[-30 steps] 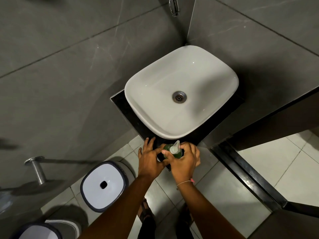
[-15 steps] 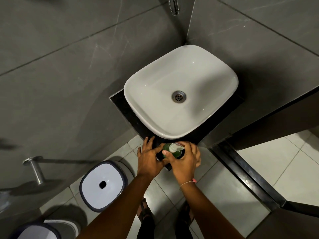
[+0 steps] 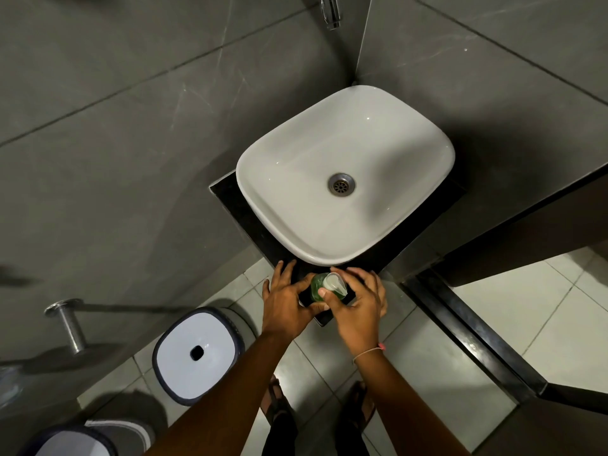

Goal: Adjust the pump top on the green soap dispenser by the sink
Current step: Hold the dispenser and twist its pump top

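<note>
The small green soap bottle [image 3: 316,287] stands on the dark surface [image 3: 230,205] corner. Left hand [image 3: 285,302] fingers hold it; right hand [image 3: 357,302] fingers pinch its white pump top [image 3: 335,282]. A hard twist could tip it off.

A bathroom: a white basin [image 3: 345,172] is sitting beyond the hands, a lidded bin [image 3: 197,353] standing left of them.
</note>
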The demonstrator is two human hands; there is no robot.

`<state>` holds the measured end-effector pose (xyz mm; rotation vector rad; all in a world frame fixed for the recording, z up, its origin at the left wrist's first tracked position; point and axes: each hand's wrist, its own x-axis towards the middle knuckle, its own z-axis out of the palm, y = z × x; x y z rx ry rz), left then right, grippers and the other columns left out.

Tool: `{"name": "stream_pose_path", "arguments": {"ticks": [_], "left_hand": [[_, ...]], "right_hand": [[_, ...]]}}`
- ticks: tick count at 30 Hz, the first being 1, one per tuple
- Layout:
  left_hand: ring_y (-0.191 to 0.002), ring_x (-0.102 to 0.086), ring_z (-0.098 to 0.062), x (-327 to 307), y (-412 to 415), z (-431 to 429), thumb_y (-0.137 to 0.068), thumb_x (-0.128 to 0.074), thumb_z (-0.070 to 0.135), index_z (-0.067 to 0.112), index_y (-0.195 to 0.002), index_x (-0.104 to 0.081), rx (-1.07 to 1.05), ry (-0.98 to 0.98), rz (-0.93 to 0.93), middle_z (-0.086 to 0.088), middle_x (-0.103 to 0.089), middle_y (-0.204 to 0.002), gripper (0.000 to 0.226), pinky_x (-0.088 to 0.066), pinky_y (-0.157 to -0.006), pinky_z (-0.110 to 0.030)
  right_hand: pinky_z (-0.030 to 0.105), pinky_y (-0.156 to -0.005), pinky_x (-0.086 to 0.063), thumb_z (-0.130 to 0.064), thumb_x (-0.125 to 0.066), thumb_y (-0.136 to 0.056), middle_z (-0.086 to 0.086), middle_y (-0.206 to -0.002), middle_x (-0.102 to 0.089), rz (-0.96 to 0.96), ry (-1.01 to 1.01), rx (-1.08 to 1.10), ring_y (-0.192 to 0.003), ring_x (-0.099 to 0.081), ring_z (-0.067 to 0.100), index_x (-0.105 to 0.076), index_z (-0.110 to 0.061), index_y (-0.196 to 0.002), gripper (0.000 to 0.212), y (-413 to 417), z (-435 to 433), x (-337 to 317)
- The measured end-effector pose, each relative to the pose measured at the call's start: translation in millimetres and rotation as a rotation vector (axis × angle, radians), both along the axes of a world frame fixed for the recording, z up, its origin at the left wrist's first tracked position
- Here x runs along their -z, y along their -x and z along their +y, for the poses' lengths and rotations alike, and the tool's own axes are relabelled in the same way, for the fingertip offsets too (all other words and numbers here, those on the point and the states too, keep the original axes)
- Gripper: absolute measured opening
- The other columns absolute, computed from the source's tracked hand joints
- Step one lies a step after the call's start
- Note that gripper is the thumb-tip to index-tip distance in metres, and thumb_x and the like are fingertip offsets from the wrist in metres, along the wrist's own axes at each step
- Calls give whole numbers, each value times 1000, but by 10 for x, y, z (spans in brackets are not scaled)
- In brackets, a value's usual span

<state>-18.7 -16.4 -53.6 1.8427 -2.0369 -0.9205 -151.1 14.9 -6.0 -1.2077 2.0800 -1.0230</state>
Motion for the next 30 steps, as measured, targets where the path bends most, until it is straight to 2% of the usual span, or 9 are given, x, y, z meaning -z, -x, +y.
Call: {"name": "stream_pose_path", "arguments": {"ticks": [3, 7, 10, 14, 18, 30], "left_hand": [[-149, -4, -24, -2, 0, -1, -69, -70, 59, 38, -133, -49, -1, -2, 4, -4, -24, -159, 70, -11, -119, -58], [-149, -6, -26, 13, 9, -6, -69, -70, 59, 39, -132, -50, -2, 2, -3, -4, -25, -159, 68, -13, -117, -59], [-149, -7, -27, 22, 4, -16, -70, -71, 57, 40, -131, -50, 9, 9, -15, -5, -26, -158, 67, -15, -117, -60], [-149, -7, -27, 18, -1, -20, -70, -72, 56, 39, -131, -50, 14, 9, -10, -6, -26, -158, 67, -15, -116, -60], [-149, -7, -26, -2, 8, -29, -68, -72, 59, 39, -131, -50, 14, 0, -5, -5, -26, -158, 70, -13, -117, -60], [-149, -5, -25, 39, -10, -39, -69, -72, 58, 39, -131, -49, 39, -5, -47, -3, -25, -158, 69, -13, -117, -61]], "right_hand": [[58, -104, -34, -26, -90, -56, -3, -113, -66, 9, -11, 38, -126, -45, 28, -77, -24, -89, 36, -5, -46, -18], [56, -98, -39, -30, -92, -51, 1, -103, -65, 20, -2, 62, -115, -51, 30, -71, -19, -79, 37, -46, -48, -18], [56, -98, -38, -32, -91, -52, 1, -105, -64, 18, -5, 57, -117, -50, 30, -70, -19, -83, 39, -56, -43, -20], [56, -105, -33, -31, -89, -57, -3, -115, -63, 34, 12, -25, -126, -44, 27, -75, -30, -98, 43, 6, -30, -23], [57, -103, -33, -22, -89, -59, -1, -112, -65, 31, 10, 12, -125, -45, 29, -78, -26, -90, 34, 3, -58, -22], [56, -102, -35, -27, -91, -57, 0, -108, -64, 37, -13, 30, -120, -47, 27, -77, -24, -92, 38, 1, -43, 43]]}}
